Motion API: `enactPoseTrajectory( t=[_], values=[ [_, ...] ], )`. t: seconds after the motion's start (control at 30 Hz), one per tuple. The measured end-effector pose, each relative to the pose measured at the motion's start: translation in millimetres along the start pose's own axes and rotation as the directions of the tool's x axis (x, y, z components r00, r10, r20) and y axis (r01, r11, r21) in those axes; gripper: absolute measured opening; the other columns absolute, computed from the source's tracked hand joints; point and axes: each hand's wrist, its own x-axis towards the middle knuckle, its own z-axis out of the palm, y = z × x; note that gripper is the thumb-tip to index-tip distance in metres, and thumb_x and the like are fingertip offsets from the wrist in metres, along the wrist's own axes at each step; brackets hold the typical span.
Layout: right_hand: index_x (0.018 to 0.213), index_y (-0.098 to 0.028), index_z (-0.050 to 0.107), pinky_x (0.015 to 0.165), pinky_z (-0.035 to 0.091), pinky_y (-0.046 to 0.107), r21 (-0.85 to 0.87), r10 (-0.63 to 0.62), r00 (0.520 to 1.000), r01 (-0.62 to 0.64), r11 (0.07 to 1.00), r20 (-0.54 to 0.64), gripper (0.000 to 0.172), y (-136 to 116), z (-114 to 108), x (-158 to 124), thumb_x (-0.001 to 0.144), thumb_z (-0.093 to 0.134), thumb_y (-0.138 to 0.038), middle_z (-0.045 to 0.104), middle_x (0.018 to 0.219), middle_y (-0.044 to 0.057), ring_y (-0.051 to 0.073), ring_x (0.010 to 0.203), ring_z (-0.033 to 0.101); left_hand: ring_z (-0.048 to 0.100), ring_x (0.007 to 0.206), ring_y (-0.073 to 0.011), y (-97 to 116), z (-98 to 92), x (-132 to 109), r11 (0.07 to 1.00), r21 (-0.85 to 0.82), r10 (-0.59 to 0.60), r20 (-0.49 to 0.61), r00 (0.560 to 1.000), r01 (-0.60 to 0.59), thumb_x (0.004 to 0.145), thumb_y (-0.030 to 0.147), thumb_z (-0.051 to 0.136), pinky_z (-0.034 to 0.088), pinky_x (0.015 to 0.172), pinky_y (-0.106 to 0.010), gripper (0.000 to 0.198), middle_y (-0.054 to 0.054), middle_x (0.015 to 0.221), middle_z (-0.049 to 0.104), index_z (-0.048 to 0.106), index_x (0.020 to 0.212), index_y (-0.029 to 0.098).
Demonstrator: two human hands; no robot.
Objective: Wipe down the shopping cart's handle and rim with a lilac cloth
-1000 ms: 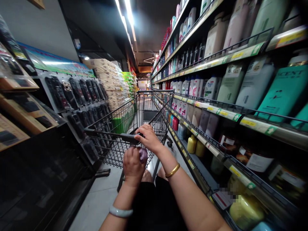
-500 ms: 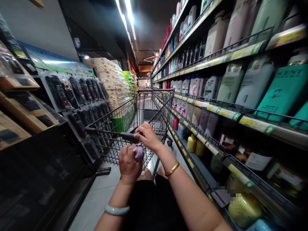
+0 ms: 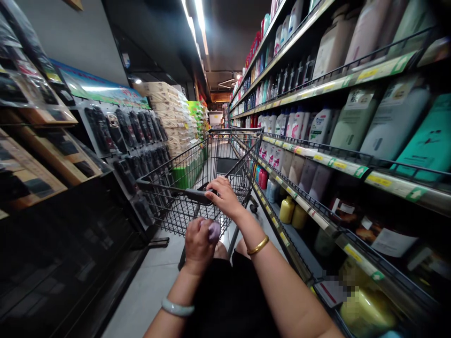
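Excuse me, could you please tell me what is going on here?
A person is in a shop aisle behind a shopping cart. Their right hand is on the cart's handle, while their left hand, below it, holds a small purple item, mostly hidden by the fingers, so I cannot tell what it is. To the right, bottles line the shelves; to the left hang dark packaged goods.

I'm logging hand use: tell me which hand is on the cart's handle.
The right hand, wearing the gold bangle, curls over the cart's handle. The left hand, with the pale bangle, is off it, holding a purple bundle.
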Motion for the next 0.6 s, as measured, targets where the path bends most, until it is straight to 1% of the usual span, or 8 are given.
enactPoseTrajectory(
  t=[0.07, 0.13, 0.2, 0.27, 0.33, 0.4, 0.47, 0.6],
  values=[
    [0.099, -0.023, 0.068, 0.11, 0.033, 0.04, 0.007, -0.02, 1.0, 0.02, 1.0, -0.005, 0.056, -1, -1, -1, 0.096, 0.042, -0.073, 0.066, 0.104, 0.006, 0.023, 0.114, 0.053, 0.057, 0.1, -0.0298, 5, -4.3, 25, 1.0, 0.015, 0.007, -0.073, 0.997, -0.005, 0.089, 0.023, 0.068, 0.049, 0.091, -0.043, 0.021, -0.014, 0.11, 0.062, 0.065, 0.109, 0.018],
    [0.099, -0.023, 0.068, 0.108, 0.034, 0.04, 0.006, -0.03, 1.0, 0.03, 1.0, -0.003, 0.06, -2, -1, -1, 0.096, 0.039, -0.075, 0.065, 0.103, 0.006, 0.023, 0.113, 0.053, 0.056, 0.098, -0.0302, 9, -2.2, 33, 0.998, 0.057, -0.008, -0.072, 0.997, 0.012, 0.089, 0.025, 0.069, 0.049, 0.089, -0.044, 0.019, -0.014, 0.108, 0.062, 0.065, 0.106, 0.017],
    [0.098, -0.023, 0.068, 0.107, 0.035, 0.04, 0.003, -0.029, 1.0, 0.029, 1.0, -0.001, 0.061, -2, -2, -1, 0.096, 0.037, -0.076, 0.065, 0.103, 0.006, 0.023, 0.113, 0.053, 0.056, 0.095, -0.0299, 10, 5.1, 19, 0.994, 0.104, -0.03, -0.016, 0.999, 0.032, 0.087, 0.023, 0.07, 0.049, 0.087, -0.043, 0.02, -0.014, 0.108, 0.063, 0.065, 0.106, 0.017],
    [0.098, -0.024, 0.067, 0.107, 0.035, 0.039, -0.006, -0.012, 1.0, 0.012, 1.0, 0.011, 0.06, -3, -2, 0, 0.096, 0.038, -0.076, 0.066, 0.104, 0.006, 0.023, 0.114, 0.053, 0.056, 0.098, -0.0299, 11, 13.5, -10, 0.992, 0.125, -0.027, 0.082, 0.996, 0.017, 0.084, 0.018, 0.07, 0.049, 0.088, -0.043, 0.023, -0.014, 0.112, 0.064, 0.066, 0.107, 0.018],
    [0.099, -0.024, 0.067, 0.108, 0.034, 0.039, -0.022, 0.012, 0.999, -0.011, 1.0, 0.031, 0.055, -3, -2, 0, 0.097, 0.041, -0.073, 0.067, 0.106, 0.006, 0.023, 0.117, 0.052, 0.056, 0.099, -0.0295, 10, 18.6, -38, 0.995, 0.094, 0.003, 0.219, 0.976, -0.024, 0.078, 0.01, 0.071, 0.05, 0.087, -0.041, 0.029, -0.011, 0.109, 0.065, 0.066, 0.105, 0.02],
    [0.1, -0.024, 0.067, 0.109, 0.033, 0.039, -0.037, 0.024, 0.999, -0.022, 0.999, 0.044, 0.052, -2, -2, 0, 0.098, 0.044, -0.071, 0.067, 0.108, 0.005, 0.022, 0.118, 0.052, 0.056, 0.098, -0.0288, 10, 18.0, -50, 0.997, 0.068, 0.007, 0.287, 0.958, -0.028, 0.074, 0.007, 0.069, 0.05, 0.085, -0.039, 0.033, -0.009, 0.107, 0.066, 0.066, 0.104, 0.021],
    [0.1, -0.024, 0.068, 0.109, 0.033, 0.039, -0.039, 0.018, 0.999, -0.016, 0.999, 0.036, 0.052, -2, -2, 1, 0.098, 0.044, -0.07, 0.067, 0.107, 0.005, 0.022, 0.117, 0.052, 0.057, 0.096, -0.0278, 9, 12.1, -40, 0.999, 0.041, -0.025, 0.236, 0.972, 0.015, 0.077, 0.008, 0.068, 0.05, 0.084, -0.039, 0.029, -0.01, 0.106, 0.065, 0.064, 0.103, 0.02],
    [0.1, -0.023, 0.068, 0.109, 0.033, 0.038, -0.03, 0.008, 1.0, -0.007, 1.0, 0.019, 0.053, -3, -2, 0, 0.098, 0.043, -0.07, 0.066, 0.106, 0.005, 0.022, 0.116, 0.052, 0.057, 0.1, -0.0284, 9, -6.3, 20, 0.998, -0.014, -0.066, -0.059, 0.996, 0.065, 0.089, 0.024, 0.065, 0.048, 0.09, -0.041, 0.02, -0.012, 0.107, 0.063, 0.063, 0.108, 0.019]
  ],
)
